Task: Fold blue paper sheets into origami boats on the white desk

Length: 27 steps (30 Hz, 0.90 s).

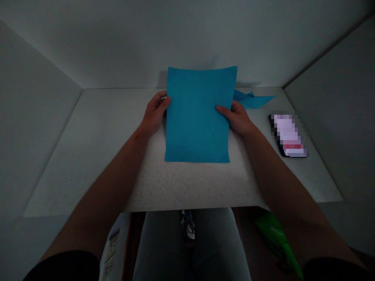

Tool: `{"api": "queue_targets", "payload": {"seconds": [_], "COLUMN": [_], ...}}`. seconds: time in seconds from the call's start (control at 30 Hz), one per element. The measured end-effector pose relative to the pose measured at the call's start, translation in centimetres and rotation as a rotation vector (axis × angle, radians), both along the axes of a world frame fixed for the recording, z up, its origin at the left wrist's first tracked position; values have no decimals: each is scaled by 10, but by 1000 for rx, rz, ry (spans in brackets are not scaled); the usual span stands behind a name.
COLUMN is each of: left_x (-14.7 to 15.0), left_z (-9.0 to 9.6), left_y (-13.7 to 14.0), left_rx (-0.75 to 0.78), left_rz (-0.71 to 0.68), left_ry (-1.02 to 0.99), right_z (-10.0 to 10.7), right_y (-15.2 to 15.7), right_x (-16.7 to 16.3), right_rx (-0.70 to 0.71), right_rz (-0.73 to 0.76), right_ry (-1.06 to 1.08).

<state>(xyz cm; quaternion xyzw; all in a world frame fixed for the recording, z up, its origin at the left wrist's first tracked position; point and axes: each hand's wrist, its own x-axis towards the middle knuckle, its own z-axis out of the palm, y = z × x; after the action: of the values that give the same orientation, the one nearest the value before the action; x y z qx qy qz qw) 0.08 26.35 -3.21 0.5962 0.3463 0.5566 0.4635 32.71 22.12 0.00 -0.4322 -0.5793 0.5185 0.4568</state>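
Observation:
A blue sheet of paper (pixel 197 117) is held up between my two hands above the white table (pixel 175 187). My left hand (pixel 155 111) grips its left edge, thumb in front and fingers partly hidden behind. On the opposite side my right hand (pixel 238 117) pinches the right edge, the thumb lying on the front face. The sheet looks flat, with slightly flared corners and a few dark specks. Behind it, to the right, lies a folded blue paper shape (pixel 256 101) with pointed ends, partly covered by the sheet and hand.
A phone (pixel 288 134) with a lit, blurred screen lies on the table at the right. Pale walls enclose the table at the back and both sides. Below the front edge are my legs (pixel 190 246) and a green bag-like item (pixel 274 234) at the right.

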Motion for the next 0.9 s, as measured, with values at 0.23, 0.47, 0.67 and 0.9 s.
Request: {"api": "queue_targets", "payload": {"seconds": [0.23, 0.47, 0.67, 0.9], "left_x": [0, 2, -4, -5], "left_z": [0, 9, 3, 5], "left_y": [0, -7, 0, -3], "left_rx": [15, 21, 33, 51], "left_rz": [-20, -17, 12, -4], "left_ry": [18, 29, 34, 59], "right_z": [3, 3, 3, 1], "right_y": [-3, -2, 0, 2], "right_x": [-1, -2, -2, -5], "right_rx": [15, -6, -13, 19], "right_rz": [0, 35, 23, -18], "right_ry": [-16, -40, -35, -28]}}
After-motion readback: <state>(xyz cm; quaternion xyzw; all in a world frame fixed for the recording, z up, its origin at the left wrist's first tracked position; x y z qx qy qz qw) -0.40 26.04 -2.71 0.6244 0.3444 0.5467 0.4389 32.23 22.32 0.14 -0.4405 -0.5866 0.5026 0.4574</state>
